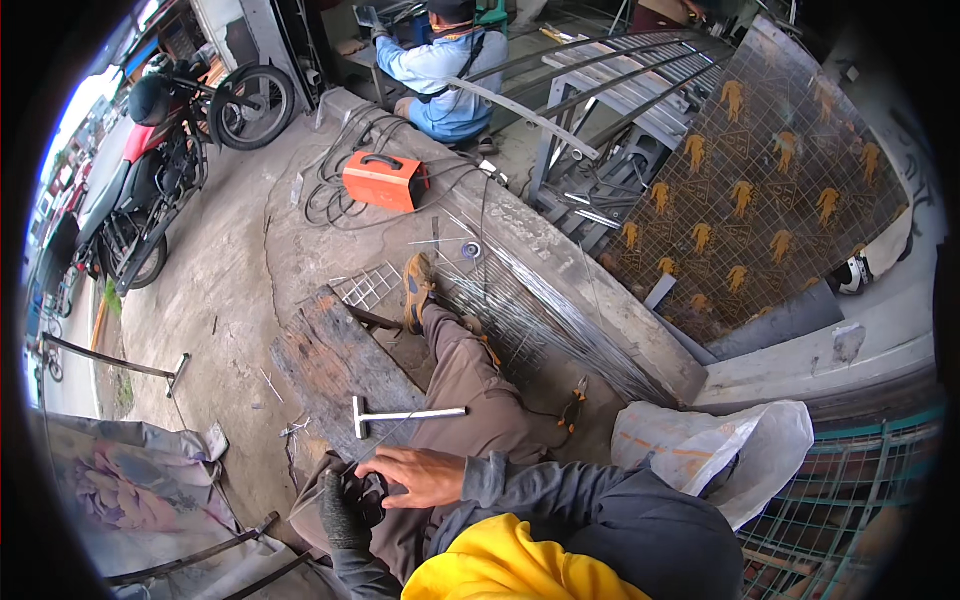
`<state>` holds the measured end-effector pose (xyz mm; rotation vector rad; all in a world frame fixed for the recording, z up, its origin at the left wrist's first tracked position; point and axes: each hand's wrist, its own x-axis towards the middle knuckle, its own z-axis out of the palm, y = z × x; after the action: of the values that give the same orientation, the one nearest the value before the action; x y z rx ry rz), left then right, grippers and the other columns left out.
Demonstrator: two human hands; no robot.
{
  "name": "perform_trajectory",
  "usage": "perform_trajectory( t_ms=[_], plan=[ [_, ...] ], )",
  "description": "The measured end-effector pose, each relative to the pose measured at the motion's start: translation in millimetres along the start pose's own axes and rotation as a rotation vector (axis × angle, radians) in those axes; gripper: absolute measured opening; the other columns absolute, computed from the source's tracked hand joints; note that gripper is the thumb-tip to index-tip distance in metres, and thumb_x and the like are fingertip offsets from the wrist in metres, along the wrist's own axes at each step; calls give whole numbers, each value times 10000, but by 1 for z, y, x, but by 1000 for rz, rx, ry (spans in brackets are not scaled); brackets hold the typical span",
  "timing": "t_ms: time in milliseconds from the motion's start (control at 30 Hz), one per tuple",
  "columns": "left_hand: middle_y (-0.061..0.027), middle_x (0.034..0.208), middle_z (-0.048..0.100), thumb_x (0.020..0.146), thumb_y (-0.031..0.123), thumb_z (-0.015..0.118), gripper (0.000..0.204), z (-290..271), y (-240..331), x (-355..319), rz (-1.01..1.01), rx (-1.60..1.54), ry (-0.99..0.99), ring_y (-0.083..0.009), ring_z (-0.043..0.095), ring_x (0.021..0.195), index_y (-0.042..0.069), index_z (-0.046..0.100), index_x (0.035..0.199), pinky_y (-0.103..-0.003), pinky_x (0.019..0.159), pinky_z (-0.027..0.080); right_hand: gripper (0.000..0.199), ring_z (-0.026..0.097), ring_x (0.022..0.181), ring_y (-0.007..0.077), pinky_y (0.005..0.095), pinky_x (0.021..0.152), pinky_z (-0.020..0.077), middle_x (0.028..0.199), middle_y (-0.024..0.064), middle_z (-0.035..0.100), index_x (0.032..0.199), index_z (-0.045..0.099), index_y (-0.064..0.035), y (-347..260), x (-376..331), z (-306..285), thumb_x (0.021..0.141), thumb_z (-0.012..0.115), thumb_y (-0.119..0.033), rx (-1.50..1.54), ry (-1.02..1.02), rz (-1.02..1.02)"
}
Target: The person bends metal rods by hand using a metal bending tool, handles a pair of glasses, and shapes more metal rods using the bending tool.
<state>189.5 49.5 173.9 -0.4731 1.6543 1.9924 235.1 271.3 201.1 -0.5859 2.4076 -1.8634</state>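
My left hand [345, 515], in a dark grey glove, is closed round a small dark glossy thing [373, 497] over my lap. Its shape resembles glasses, but the fingers partly hide it. My bare right hand [428, 477] reaches across from the right, fingers apart and stretched toward that thing; whether the fingertips touch it I cannot tell. Just beyond my hands, a T-shaped silver metal piece [412, 414] lies across a worn wooden board [345, 365] and my thigh. Orange-handled pliers [574, 403] rest on the ground right of my leg.
An orange welding machine [384, 181] with coiled cables stands ahead. Long metal rods [570, 325] lie along a concrete ledge. A white sack [690, 440] is at my right. Farther off are a co-worker [450, 75], a parked motorcycle [150, 170] and a patterned sheet [760, 185].
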Motion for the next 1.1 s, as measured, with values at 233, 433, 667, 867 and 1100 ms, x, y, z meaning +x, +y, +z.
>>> perform_trajectory(
  t_ms=[233,433,667,867,1100],
  plan=[
    [-32,1077,574,1018,297,486,292,-17,-49,20,227,9,-212,-149,571,988,84,528,1213,-301,835,505,662,500,782,193,327,734,478,931,79,438,1385,413,-58,-16,13,12,817,748,-123,219,144,-4],
    [-39,1009,427,1031,254,412,301,-16,-64,36,347,45,-349,-176,478,955,81,428,1277,-322,875,455,575,562,853,225,353,768,500,973,110,480,1363,458,-49,-11,21,21,859,711,-159,167,176,36],
    [-50,1027,490,1015,206,437,270,-3,-55,31,380,241,-344,-191,519,975,71,454,1249,-338,870,473,475,589,957,309,391,855,495,1027,158,512,1309,525,-54,-3,15,12,879,675,-189,170,229,16],
    [-58,1047,508,1013,200,437,269,42,-35,32,402,404,-290,-195,529,995,69,461,1247,-342,876,475,424,559,921,281,369,826,477,968,142,475,1289,570,-45,1,15,9,906,657,-204,22,196,-136],
    [-69,1074,534,1010,191,436,268,99,-31,53,420,521,-339,-201,544,1023,66,471,1244,-347,884,479,427,549,992,312,382,904,458,1047,160,481,1286,547,-8,10,5,-8,914,635,-199,-52,223,-124]
  ],
)
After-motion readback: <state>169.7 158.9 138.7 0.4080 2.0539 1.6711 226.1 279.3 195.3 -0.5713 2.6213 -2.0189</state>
